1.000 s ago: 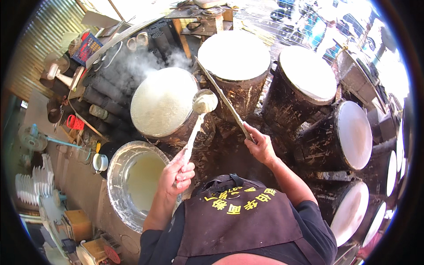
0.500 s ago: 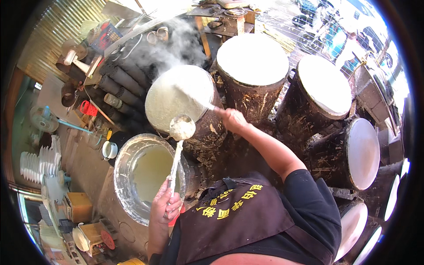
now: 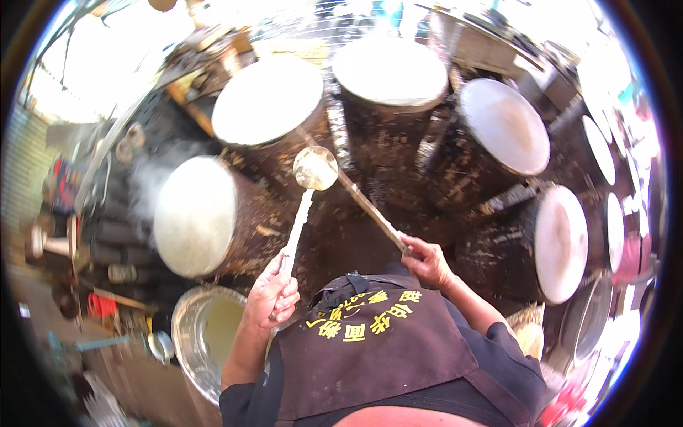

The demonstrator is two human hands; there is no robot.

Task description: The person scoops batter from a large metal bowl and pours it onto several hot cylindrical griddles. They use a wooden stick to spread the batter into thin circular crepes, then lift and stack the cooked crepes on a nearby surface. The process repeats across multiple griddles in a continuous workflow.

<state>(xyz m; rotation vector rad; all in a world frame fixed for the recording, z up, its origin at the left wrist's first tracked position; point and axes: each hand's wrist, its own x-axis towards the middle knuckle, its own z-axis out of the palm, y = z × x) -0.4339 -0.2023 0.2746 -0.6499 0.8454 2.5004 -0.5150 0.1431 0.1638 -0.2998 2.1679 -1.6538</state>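
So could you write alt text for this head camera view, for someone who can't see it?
Seen from above, a person in a dark apron holds a long-handled ladle in the left hand and a thin stick in the right hand, amid a ring of dark drums topped with white discs. A metal basin of pale liquid sits at lower left.

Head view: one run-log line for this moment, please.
left hand: holds ladle | right hand: grips stick | batter basin: lower left
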